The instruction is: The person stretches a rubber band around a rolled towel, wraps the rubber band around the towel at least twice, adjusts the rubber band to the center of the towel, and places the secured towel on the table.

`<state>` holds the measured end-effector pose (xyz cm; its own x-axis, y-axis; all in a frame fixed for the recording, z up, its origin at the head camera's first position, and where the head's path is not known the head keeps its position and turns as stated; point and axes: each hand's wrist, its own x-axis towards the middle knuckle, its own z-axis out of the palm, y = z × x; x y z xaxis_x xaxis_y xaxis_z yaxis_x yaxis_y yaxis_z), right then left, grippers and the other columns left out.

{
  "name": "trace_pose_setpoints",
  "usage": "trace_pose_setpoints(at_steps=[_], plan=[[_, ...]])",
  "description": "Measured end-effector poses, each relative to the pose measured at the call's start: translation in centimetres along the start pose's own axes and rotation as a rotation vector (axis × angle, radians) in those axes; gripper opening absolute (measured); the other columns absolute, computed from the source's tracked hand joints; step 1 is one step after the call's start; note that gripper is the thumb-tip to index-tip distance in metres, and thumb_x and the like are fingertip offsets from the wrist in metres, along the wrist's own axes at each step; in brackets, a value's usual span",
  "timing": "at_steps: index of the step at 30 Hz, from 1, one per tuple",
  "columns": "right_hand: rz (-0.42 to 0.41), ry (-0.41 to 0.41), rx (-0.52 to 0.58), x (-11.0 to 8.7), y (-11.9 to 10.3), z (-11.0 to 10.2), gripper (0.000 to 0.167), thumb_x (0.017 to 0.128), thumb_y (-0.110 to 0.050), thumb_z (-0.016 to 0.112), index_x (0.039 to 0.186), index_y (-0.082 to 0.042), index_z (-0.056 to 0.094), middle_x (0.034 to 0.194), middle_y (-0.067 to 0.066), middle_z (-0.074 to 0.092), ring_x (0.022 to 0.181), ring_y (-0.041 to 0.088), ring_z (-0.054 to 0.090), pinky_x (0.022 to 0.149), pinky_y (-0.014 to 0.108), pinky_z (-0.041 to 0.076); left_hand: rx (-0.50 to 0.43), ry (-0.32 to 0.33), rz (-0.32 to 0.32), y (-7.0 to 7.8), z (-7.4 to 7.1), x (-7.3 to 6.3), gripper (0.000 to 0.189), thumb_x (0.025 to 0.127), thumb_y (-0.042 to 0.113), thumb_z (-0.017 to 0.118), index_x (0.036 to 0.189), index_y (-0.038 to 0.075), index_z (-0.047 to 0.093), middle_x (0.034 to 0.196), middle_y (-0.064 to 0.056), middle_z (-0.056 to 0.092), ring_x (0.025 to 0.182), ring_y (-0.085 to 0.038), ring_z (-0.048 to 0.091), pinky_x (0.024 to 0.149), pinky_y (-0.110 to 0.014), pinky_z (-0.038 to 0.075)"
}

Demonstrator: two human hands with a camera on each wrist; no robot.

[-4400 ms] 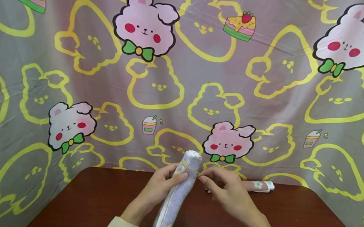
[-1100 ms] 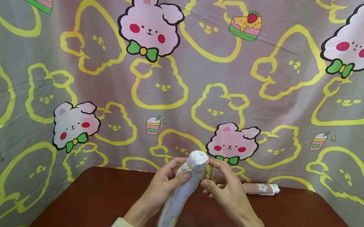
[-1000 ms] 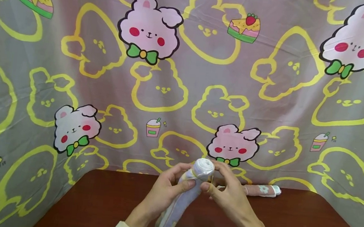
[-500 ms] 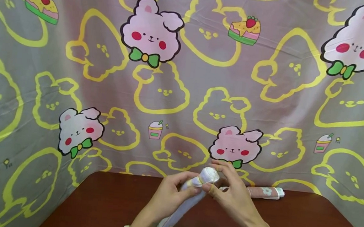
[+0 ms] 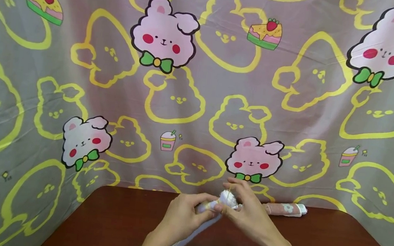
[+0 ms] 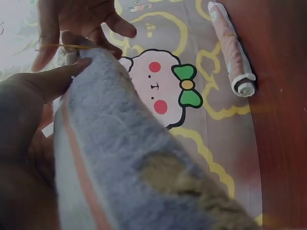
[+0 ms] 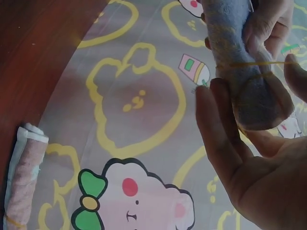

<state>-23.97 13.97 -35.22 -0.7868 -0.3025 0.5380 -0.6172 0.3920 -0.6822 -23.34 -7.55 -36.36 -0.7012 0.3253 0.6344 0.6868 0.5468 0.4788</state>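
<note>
A lilac rolled towel (image 5: pixel 193 232) with a white end slants up from the table's front. My left hand (image 5: pixel 184 218) grips it just below the end; the left wrist view shows the thumb lying along the fuzzy towel roll (image 6: pixel 115 120). My right hand (image 5: pixel 255 216) is at the rolled end, its thumb and fingers spread around it. They hold a thin yellow rubber band (image 7: pixel 259 63) stretched; part of it circles the towel and part runs to the right thumb. Exactly how the band loops over the fingers is partly hidden.
A second rolled towel (image 5: pixel 284 209), pink with a pale flower, lies at the back right of the dark red-brown table (image 5: pixel 106 216). A yellow band near one end of this pink roll (image 7: pixel 26 177) shows. Behind hangs a patterned curtain (image 5: pixel 203 81).
The lilac towel's end has tipped lower and to the right, both hands moving with it. The right fingers have gone from beside the roll to around its end, stretching the band.
</note>
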Motion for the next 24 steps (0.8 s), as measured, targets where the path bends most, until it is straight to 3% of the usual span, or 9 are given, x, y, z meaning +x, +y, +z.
trace_pose_setpoints(at_steps=[5,12,18,24], plan=[[0.012,-0.027,-0.089,-0.1,0.2,0.0,0.053,0.091,-0.041,0.085,0.132,-0.011,0.069,0.151,0.006,0.052,0.127,0.029,0.060,0.100,0.047,0.053,0.083,-0.035,0.057,0.0,0.1,-0.2,0.024,0.090,0.023,0.087,0.113,0.026,0.083,0.103,0.012,0.078,0.085,-0.004,0.069,0.071,-0.031,0.054],[-0.016,-0.151,-0.052,-0.2,0.3,-0.2,0.046,0.096,-0.042,0.080,0.129,-0.012,0.070,0.150,0.009,0.052,0.136,0.034,0.052,0.100,0.034,0.051,0.137,-0.101,0.115,0.0,-0.3,-0.4,0.025,0.088,0.024,0.087,0.112,0.029,0.083,0.100,0.017,0.076,0.089,0.000,0.068,0.073,-0.031,0.055],[-0.017,-0.208,0.021,-0.3,0.1,-0.5,0.035,0.102,-0.037,0.074,0.129,-0.015,0.071,0.151,0.005,0.052,0.137,0.033,0.050,0.100,0.030,0.049,0.085,-0.119,0.150,-0.2,-0.7,-0.5,0.026,0.087,0.027,0.088,0.112,0.028,0.082,0.096,0.016,0.075,0.084,0.003,0.063,0.074,-0.027,0.053],[-0.007,-0.267,0.124,-0.1,0.1,-1.4,0.023,0.107,-0.023,0.061,0.123,-0.013,0.073,0.143,0.004,0.060,0.132,0.030,0.052,0.102,0.031,0.047,-0.024,-0.181,0.118,-0.2,-0.9,-0.3,0.027,0.089,0.024,0.087,0.116,0.025,0.083,0.100,0.015,0.075,0.084,0.003,0.061,0.076,-0.024,0.052]])
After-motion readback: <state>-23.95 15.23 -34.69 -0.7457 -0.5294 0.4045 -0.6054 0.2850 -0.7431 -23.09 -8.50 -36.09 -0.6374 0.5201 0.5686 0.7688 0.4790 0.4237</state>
